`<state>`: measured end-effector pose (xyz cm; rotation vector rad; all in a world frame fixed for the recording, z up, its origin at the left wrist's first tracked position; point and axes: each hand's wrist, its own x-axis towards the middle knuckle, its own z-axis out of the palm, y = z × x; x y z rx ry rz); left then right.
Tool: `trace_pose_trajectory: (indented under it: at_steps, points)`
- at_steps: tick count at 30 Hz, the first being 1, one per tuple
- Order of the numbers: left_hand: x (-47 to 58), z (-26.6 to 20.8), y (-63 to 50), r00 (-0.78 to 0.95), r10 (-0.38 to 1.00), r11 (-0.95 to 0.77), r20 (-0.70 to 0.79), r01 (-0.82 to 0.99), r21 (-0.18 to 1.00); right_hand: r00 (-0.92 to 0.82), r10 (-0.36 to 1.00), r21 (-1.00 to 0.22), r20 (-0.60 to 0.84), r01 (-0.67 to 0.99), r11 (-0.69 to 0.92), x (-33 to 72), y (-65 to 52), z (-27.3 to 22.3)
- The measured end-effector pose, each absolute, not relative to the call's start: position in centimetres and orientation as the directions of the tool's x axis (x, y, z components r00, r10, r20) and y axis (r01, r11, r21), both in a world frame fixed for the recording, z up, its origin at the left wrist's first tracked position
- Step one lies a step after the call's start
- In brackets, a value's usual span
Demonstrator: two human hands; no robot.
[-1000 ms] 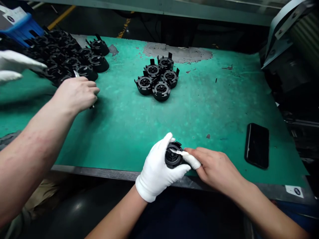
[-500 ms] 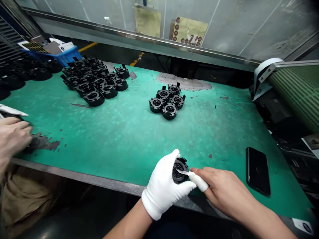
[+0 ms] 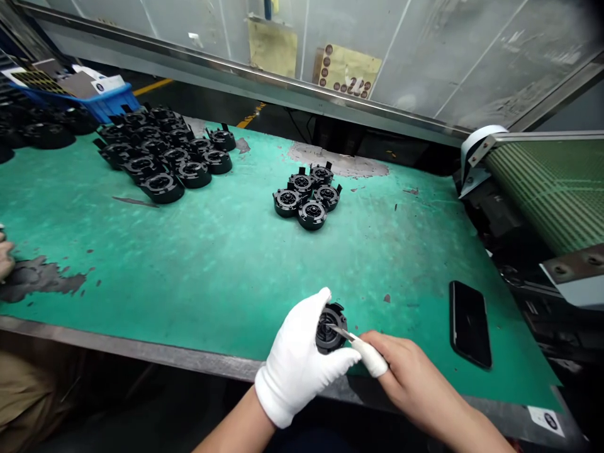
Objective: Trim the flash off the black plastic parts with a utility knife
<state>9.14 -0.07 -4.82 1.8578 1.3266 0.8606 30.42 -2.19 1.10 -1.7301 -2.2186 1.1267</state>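
My left hand (image 3: pixel 297 362), in a white glove, grips a round black plastic part (image 3: pixel 331 330) by its rim near the table's front edge. The part's ringed face is turned up toward me, with a tab at its top. In my bare right hand (image 3: pixel 406 371) is a small knife (image 3: pixel 343 331), its pale blade tip reaching into the face of the part. White wrapping covers my right thumb (image 3: pixel 370 357). The knife's handle is hidden in my fingers.
Beyond my hands, several similar black parts (image 3: pixel 311 215) stand in a cluster on the green table (image 3: pixel 226 264). A larger group (image 3: pixel 163 187) is at the left, near a blue bin (image 3: pixel 101 104). A phone (image 3: pixel 470 324) lies right, beside a conveyor (image 3: pixel 552 182). Another person's hand (image 3: pixel 5 255) shows far left.
The view has shifted, so the scene sits slightly further left. The knife has tilted a little in the part. The other person's hand has mostly left the view at the left.
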Motion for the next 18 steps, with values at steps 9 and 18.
trace_pose_trajectory:
  at_steps: [9, 18]
  points:
    - [9.5, -4.0, 0.5, 0.261, 0.963, -0.204, 0.072, 0.525, 0.826, -0.389, 0.833, -0.509, -0.392, 0.847, 0.156, 30.3, -2.2, -0.7]
    - [9.3, -4.0, 0.4, 0.300, 0.952, -0.209, 0.056, 0.509, 0.835, -0.398, 0.834, -0.526, -0.383, 0.836, 0.157, 31.0, -1.3, 0.8]
